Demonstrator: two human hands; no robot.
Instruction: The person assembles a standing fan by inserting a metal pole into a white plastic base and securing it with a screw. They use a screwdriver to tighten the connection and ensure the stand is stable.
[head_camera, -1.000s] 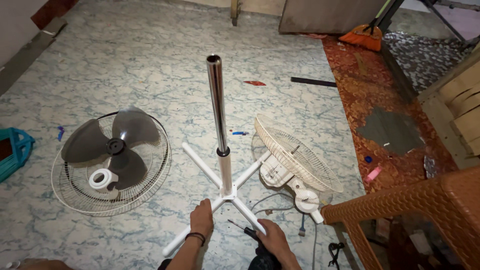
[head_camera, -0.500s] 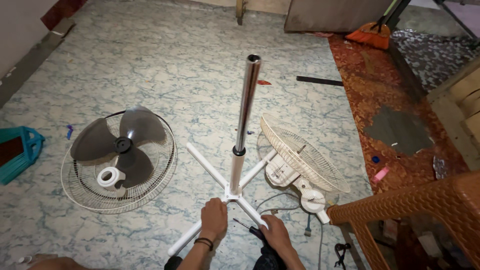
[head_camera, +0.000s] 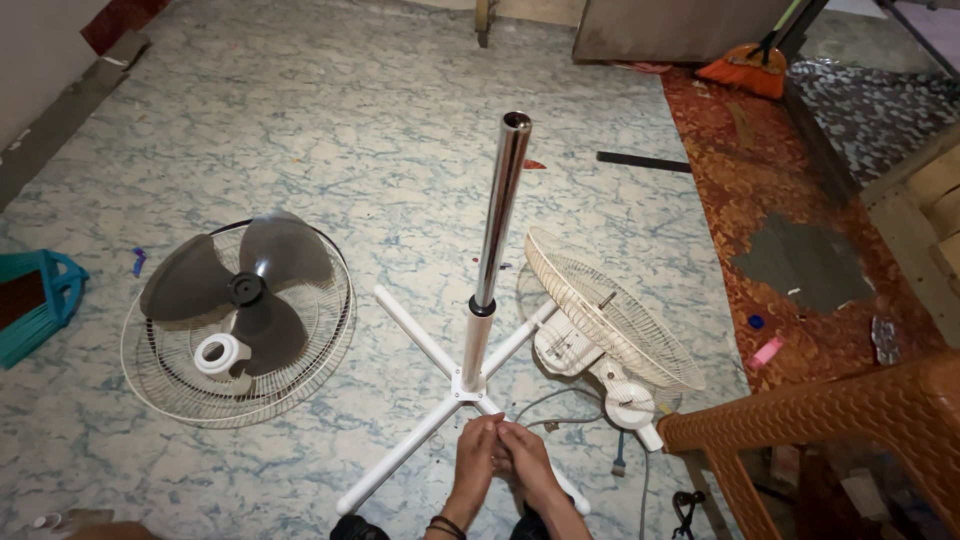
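Marbled vinyl floor (head_camera: 300, 120), red mat (head_camera: 760, 180)

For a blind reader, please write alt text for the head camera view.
A person's left hand and right hand meet, fingers together, just above the white cross base of a fan stand with an upright chrome pole. A grille holding a grey fan blade lies left; the fan motor head lies right.

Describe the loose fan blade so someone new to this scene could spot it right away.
Start at the upright chrome pole on its white cross base. Left of it, a round wire guard lies flat on the marbled floor. The dark grey three-lobed blade rests on it, beside a small white ring.
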